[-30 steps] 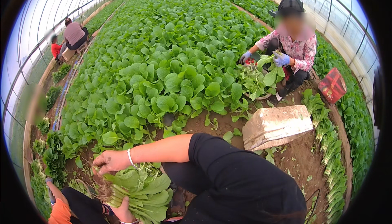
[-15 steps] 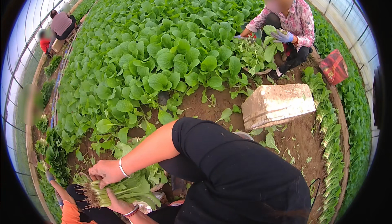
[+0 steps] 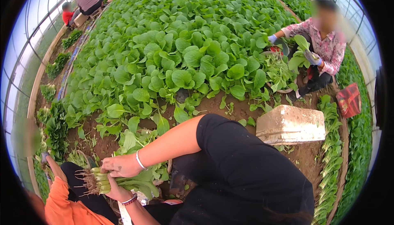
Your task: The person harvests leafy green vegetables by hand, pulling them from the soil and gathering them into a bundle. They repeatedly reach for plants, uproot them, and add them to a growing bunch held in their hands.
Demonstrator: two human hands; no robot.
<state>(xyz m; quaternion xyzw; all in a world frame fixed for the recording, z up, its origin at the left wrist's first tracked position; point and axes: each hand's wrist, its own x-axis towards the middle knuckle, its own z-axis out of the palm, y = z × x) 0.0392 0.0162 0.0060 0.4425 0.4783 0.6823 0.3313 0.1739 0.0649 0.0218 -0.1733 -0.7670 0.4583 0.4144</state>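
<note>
A bunch of leafy greens (image 3: 137,184) lies sideways across my hands, its pale stems together and its brown roots pointing left. From below, my left hand (image 3: 118,190), with a red bracelet at the wrist, is closed round the stems. My right hand (image 3: 123,166), with a silver bangle, is pressed over the upper side of the same bunch, its fingers bent against the stems. More loose greens (image 3: 130,141) lie on the soil just beyond my right hand.
A dirty white foam box (image 3: 289,123) stands right of my arm. Beyond it, a gloved co-worker (image 3: 318,46) squats with greens. A red bag (image 3: 349,100) and a row of laid greens (image 3: 331,159) line the right. An orange-sleeved person (image 3: 67,202) is close at left.
The whole view has shifted, so the surroundings sit farther right. My right hand has slid along the bunch beside the left. The orange-sleeved person shows more.
</note>
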